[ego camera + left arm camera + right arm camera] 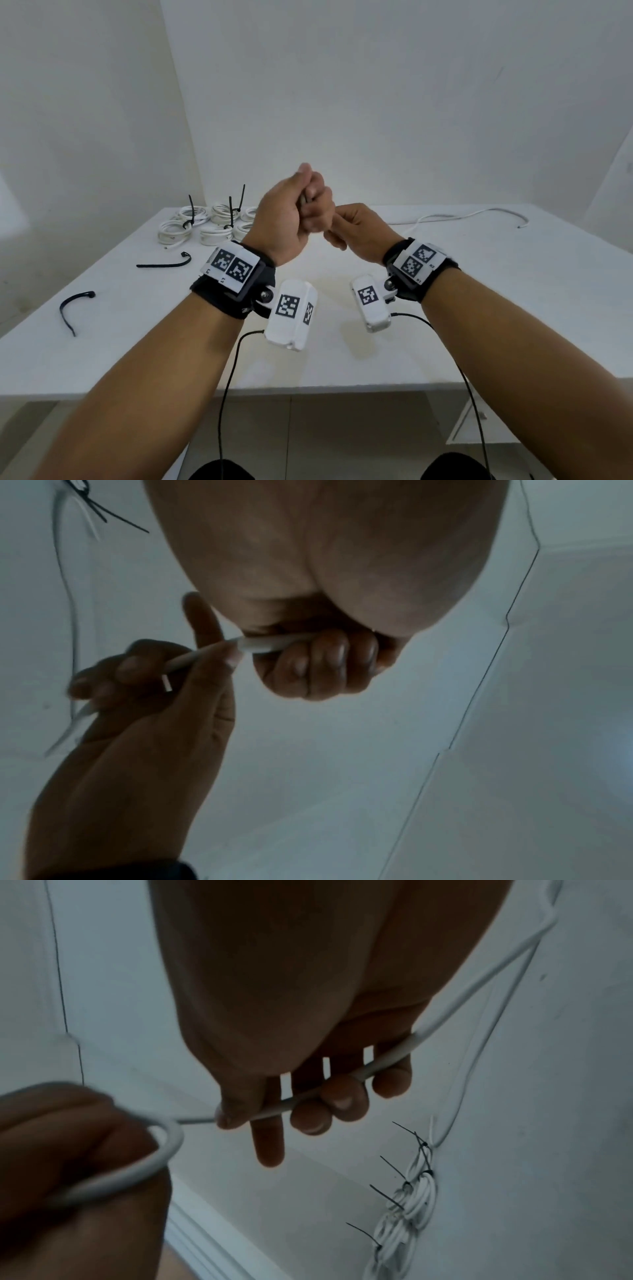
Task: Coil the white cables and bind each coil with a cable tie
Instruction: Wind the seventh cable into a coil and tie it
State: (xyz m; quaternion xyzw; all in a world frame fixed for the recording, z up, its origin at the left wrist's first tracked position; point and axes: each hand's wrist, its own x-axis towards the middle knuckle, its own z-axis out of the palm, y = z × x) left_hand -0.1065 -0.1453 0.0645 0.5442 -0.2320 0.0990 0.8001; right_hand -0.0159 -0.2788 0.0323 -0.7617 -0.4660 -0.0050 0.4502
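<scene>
A: While both hands are raised above the table (376,342), the left hand (291,219) is a closed fist around the white cable (387,1056). From the left wrist camera, the cable comes out of the curled fingers (322,666) toward the right hand (143,696).

B: Right hand grip?

A: Thumb and fingers pinch the same cable just beside the left fist. In the right wrist view the cable lies across the inside of the fingers (342,1096), thumb pressing it at the near end; the index finger points out straight. In the left wrist view a short cut end (166,683) sticks out over the right palm.

B: Between the hands?

A: One short curved run; it bends into a loop at the left fist (85,1150). The hands are nearly touching.

B: Rest of the cable?

A: It trails away past the right hand onto the tabletop; in the head view the loose tail (472,215) lies along the far right of the table, ending near the edge. Round, smooth, plain white, thin.

B: Elsewhere on the table?

A: Far left, a cluster of finished coils (209,224), white, each cinched with a black tie whose tail stands up. Well apart from the hands. Nearer on the left, two loose black cable ties (164,263), both curved, lying flat, apart from each other.

B: Wrists?

A: Black straps carrying white marker blocks (291,313), a thin black lead hanging off each.
</scene>
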